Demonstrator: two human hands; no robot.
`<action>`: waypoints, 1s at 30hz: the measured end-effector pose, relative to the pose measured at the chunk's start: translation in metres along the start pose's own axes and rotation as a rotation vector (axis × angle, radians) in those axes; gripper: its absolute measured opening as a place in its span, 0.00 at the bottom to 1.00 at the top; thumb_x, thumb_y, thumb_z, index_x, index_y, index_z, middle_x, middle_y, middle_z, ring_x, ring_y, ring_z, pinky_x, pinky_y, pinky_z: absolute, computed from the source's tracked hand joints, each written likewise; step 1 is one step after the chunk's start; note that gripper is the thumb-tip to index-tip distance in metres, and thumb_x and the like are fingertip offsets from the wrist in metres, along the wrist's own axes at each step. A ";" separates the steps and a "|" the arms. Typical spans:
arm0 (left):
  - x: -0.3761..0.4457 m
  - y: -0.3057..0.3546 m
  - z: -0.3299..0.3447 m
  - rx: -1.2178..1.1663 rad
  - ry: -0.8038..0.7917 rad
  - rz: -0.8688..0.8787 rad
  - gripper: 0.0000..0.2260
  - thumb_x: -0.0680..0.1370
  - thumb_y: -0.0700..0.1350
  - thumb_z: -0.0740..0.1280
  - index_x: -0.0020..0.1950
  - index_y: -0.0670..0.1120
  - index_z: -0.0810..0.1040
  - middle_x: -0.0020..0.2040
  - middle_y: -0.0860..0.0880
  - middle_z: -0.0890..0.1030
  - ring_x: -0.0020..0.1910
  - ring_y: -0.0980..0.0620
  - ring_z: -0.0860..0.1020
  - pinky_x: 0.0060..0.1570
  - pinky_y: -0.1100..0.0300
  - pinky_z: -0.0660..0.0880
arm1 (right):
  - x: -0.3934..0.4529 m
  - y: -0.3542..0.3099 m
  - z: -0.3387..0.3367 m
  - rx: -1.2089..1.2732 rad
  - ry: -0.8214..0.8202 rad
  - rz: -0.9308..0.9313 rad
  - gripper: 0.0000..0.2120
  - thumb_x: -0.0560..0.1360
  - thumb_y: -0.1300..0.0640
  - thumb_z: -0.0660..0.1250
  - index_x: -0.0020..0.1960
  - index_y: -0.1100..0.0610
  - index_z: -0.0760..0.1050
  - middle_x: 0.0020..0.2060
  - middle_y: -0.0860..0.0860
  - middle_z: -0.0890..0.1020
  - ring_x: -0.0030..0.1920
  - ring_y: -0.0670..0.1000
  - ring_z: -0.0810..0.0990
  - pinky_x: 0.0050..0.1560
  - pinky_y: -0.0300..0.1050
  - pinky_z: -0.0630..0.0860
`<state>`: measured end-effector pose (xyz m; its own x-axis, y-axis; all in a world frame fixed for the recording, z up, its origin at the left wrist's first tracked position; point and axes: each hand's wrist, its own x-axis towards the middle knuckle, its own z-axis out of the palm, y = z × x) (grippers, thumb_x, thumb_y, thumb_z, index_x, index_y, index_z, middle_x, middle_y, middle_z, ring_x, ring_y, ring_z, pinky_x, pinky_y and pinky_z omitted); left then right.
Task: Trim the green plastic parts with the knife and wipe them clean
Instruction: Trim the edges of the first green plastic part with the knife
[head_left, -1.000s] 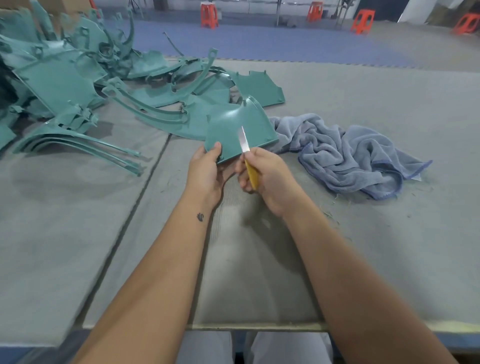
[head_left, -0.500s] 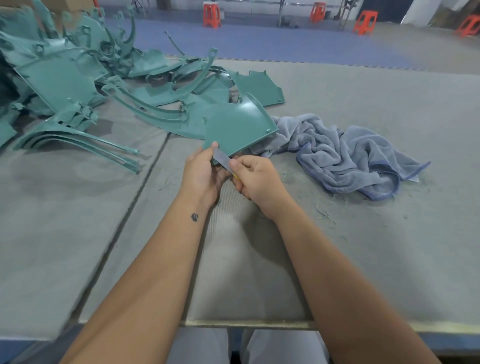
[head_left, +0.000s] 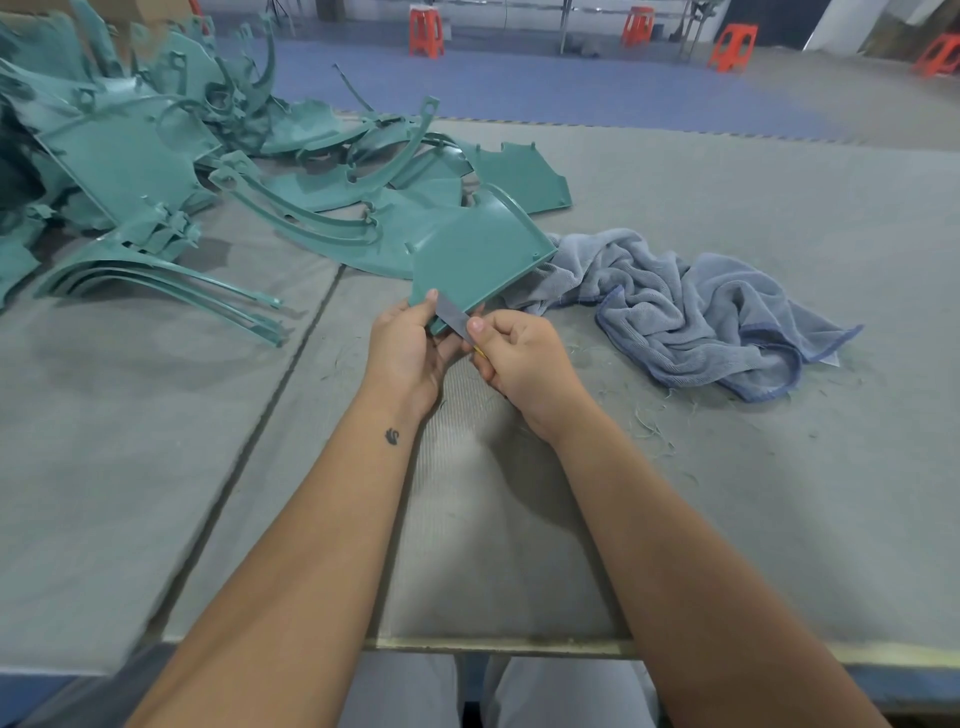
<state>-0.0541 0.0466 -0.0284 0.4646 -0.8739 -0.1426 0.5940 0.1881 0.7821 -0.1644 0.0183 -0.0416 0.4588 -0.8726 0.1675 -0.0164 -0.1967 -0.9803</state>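
Smooth semi-gloss plastic panel (head_left: 480, 254), dull metal blade (head_left: 453, 319), soft terry towel (head_left: 691, 312).

Parts pile (head_left: 156, 171) left of towel (head_left: 691, 312), on table (head_left: 779, 493).

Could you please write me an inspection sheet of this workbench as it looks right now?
Surface: grey padded table, seam running down its left half, thin shavings scattered near the towel.
Job's things: green panel held up at its near corner; knife blade laid across that corner; blue towel crumpled to the right, its edge under the panel.
Clutter: pile of green parts at far left.
Grippers: left hand grips the panel; right hand grips the knife.
Cables: nothing seen.
Surroundings: blue floor mat, orange stools behind.
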 end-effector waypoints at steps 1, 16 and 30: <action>0.000 0.000 0.000 0.004 -0.002 -0.002 0.08 0.82 0.37 0.58 0.54 0.36 0.77 0.46 0.41 0.83 0.40 0.45 0.83 0.39 0.54 0.83 | 0.000 0.001 0.000 -0.001 0.007 -0.004 0.16 0.81 0.59 0.60 0.34 0.56 0.74 0.20 0.45 0.70 0.26 0.47 0.66 0.29 0.39 0.64; -0.004 0.003 0.003 -0.014 0.021 -0.015 0.08 0.82 0.34 0.58 0.49 0.37 0.77 0.40 0.42 0.84 0.38 0.45 0.84 0.35 0.53 0.83 | -0.001 0.001 0.000 0.008 0.075 -0.011 0.16 0.81 0.60 0.60 0.35 0.57 0.74 0.22 0.46 0.70 0.28 0.48 0.67 0.33 0.44 0.66; -0.008 0.002 0.006 -0.031 0.011 0.004 0.09 0.82 0.34 0.58 0.47 0.36 0.77 0.36 0.45 0.85 0.37 0.48 0.85 0.35 0.57 0.82 | -0.001 0.003 -0.001 0.084 0.108 -0.010 0.17 0.80 0.60 0.60 0.33 0.54 0.71 0.21 0.43 0.69 0.27 0.46 0.65 0.30 0.40 0.63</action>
<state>-0.0606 0.0507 -0.0219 0.4743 -0.8681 -0.1465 0.6120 0.2055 0.7637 -0.1657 0.0179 -0.0447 0.3603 -0.9147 0.1830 0.0639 -0.1715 -0.9831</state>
